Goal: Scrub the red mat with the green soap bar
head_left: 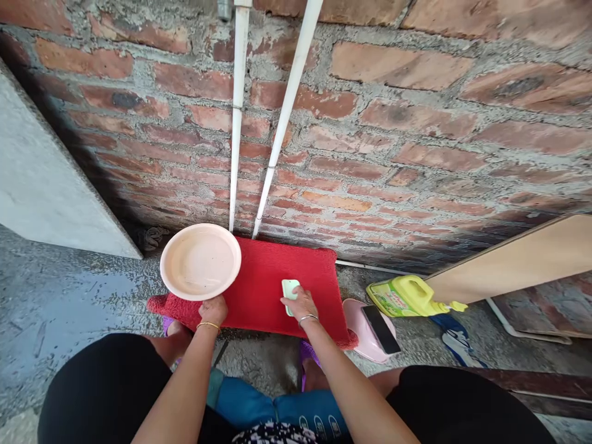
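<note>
My left hand [214, 310] is closed at the near rim of a pale pink basin [202, 259], which is over the left end of a red mat [268, 271]. The basin looks to hold some liquid. My right hand [303, 304], with a bracelet at the wrist, grips a pale green oblong block [290, 288] against the mat's middle. This block has rounded corners and a small hole near its far end; its underside is hidden. Below the mat's near edge are purple sandals [307, 357].
A pink stool [354, 311] with a dark phone [380, 329] on it stands right of the mat. Beyond lies a yellow detergent jug [402, 296]. White pipes [237, 123] run down the brick wall [402, 117]. A grey slab [50, 160] leans at the left; the floor [92, 290] looks wet.
</note>
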A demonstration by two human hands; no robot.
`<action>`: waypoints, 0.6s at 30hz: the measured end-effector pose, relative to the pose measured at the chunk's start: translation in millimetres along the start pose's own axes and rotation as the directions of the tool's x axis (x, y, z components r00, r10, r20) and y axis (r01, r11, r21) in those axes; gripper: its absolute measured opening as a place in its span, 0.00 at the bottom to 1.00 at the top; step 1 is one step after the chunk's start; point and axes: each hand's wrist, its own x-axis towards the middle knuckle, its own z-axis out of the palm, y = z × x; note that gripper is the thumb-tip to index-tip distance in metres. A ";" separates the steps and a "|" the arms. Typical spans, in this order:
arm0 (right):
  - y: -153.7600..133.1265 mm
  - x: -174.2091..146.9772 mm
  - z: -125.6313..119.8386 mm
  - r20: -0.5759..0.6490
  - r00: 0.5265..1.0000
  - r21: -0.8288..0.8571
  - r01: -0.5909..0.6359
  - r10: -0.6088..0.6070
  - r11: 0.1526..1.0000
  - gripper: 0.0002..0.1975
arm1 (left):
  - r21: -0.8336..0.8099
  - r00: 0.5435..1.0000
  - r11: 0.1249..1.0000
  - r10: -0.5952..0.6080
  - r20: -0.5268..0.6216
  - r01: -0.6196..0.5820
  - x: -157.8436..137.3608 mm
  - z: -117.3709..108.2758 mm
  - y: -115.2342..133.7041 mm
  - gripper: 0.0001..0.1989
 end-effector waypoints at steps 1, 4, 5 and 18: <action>15.8 2.3 -6.9 -0.010 0.999 0.012 -0.042 0.042 0.999 0.22 | 0.007 1.000 1.000 0.024 0.008 -0.024 -2.7 0.5 3.7 0.17; 60.0 6.9 -20.7 -0.038 0.990 0.035 -0.137 0.138 0.990 0.22 | 0.017 0.995 0.996 0.092 0.032 -0.092 -11.5 2.7 16.0 0.15; 71.7 7.7 -21.9 -0.047 0.987 0.035 -0.151 0.153 0.988 0.22 | 0.011 0.993 0.993 0.114 0.035 -0.114 -14.8 3.6 20.4 0.15; 96.6 16.5 14.8 -0.030 0.997 0.161 -0.060 0.065 0.985 0.16 | -0.621 0.956 0.740 0.290 -0.051 -0.258 -4.5 -66.3 36.7 0.11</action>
